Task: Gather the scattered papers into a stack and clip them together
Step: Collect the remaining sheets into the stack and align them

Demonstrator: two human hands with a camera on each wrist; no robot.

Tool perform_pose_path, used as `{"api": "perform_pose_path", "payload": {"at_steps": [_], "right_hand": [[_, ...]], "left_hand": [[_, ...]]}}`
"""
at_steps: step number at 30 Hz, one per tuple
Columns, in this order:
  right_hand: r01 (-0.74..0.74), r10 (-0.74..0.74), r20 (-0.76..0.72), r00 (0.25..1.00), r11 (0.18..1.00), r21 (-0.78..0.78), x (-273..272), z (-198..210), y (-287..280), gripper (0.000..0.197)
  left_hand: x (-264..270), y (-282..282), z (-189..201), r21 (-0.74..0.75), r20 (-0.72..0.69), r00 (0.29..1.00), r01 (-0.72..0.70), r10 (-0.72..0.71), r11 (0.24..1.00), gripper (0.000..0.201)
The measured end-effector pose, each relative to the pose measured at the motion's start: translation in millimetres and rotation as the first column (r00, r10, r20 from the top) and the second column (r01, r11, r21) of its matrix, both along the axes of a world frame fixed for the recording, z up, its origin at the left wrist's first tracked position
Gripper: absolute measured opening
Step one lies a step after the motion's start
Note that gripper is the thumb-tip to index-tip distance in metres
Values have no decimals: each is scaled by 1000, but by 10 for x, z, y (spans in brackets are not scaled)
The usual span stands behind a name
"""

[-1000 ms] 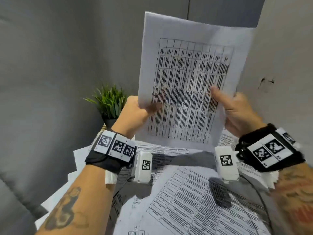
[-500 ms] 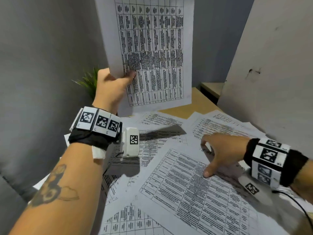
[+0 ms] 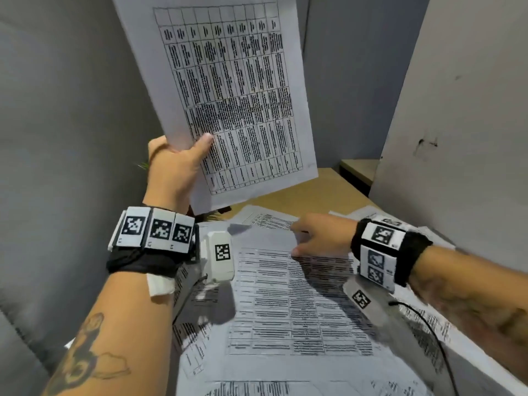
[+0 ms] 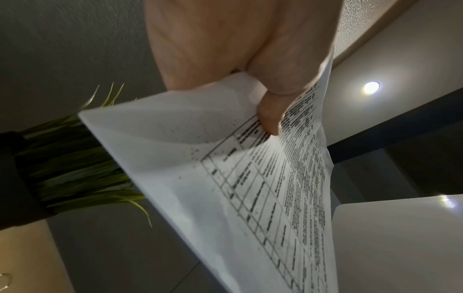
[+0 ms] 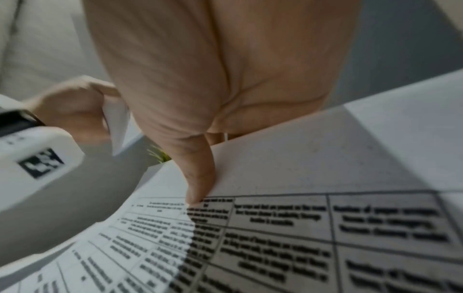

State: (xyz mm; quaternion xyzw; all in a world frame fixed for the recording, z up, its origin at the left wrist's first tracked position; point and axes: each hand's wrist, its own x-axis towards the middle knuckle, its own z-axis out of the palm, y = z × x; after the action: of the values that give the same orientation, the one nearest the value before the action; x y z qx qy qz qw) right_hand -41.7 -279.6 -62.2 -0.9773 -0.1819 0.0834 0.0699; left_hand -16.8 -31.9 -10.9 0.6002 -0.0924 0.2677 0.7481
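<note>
Left wall: plain dark grey wall surface (image 3: 57, 124), matte, running back into the corner.
Back wall: grey panels (image 3: 343, 81) divided by a thin vertical seam.
Right side: pale off-white upright board (image 3: 457, 138) with a small dark scuff mark.
Furniture: light wooden tabletop (image 3: 308, 192).
Light: round recessed ceiling lamp (image 4: 371, 87), lit, in a pale ceiling.
Greenery: green grass-like plant in a dark pot (image 4: 75, 168), by the left wall.
</note>
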Motion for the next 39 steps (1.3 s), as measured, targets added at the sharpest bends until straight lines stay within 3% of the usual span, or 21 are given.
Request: {"api": "perform_pose_path", "payload": {"at_steps": [4,6,9,12,15,18,20,21,23,25,27,28,30,32,35,37,39], "right_hand": [[-24,23,-26,999,998,-52,353,-98,453,20],[-3,-11,-90,996,988,-155,422,-115,571,46],[67,-102,-177,979,978,-196,521,-108,620,62],[89,-111,-205,972,990,-113,610,-116,608,63],[108,-104,-122,987,994,21,630,-129,566,59],[94,-79,-108,991,985,146,566,-36,474,58],[45,-36,-74,997,989,139,506,28,335,49],[43,-39,-32,999,987,155,467,70,244,44],[102,-109,11,994,955,277,356,187,34,38],[97,-132,26,991,840,534,265,298,-200,27],[24,-161,105,981,645,764,182,422,-407,17],[4,-206,122,971,527,850,152,482,-499,27],[-45,-262,116,958,260,964,57,621,-612,36],[-96,-271,115,956,84,992,5,735,-671,32],[-154,-300,134,945,-42,987,-27,839,-654,33],[-153,-288,127,949,-69,986,-45,856,-608,38],[-152,-271,120,955,-99,983,-65,854,-571,31]], "left_hand": [[55,19,-44,-14,-22,1000,-22,21,1000,41],[59,8,-64,-6,-37,999,-1,1,1000,30],[99,30,-85,-24,-40,999,-1,0,1000,32],[40,44,-61,25,-54,999,-2,4,1000,48],[19,36,-48,31,-83,997,7,-4,1000,43],[33,19,-32,3,-77,997,11,-11,1000,65],[41,24,-34,-37,-101,995,23,-26,999,58],[38,24,-33,-54,-116,992,34,-40,998,44],[11,18,-20,-97,-114,988,92,-103,991,48],[-26,-2,5,-124,-100,986,124,-137,984,48],[-66,-42,41,-142,-112,976,171,-188,975,32],[-97,-81,64,-148,-115,971,194,-211,970,27],[-101,-148,70,-147,-118,965,215,-233,965,25],[-77,-223,57,-149,-152,953,241,-263,959,30],[-78,-368,31,-135,-223,919,301,-325,944,35],[-85,-414,6,-134,-221,904,344,-367,929,17],[-84,-426,-5,-136,-197,898,372,-393,918,16]]}}
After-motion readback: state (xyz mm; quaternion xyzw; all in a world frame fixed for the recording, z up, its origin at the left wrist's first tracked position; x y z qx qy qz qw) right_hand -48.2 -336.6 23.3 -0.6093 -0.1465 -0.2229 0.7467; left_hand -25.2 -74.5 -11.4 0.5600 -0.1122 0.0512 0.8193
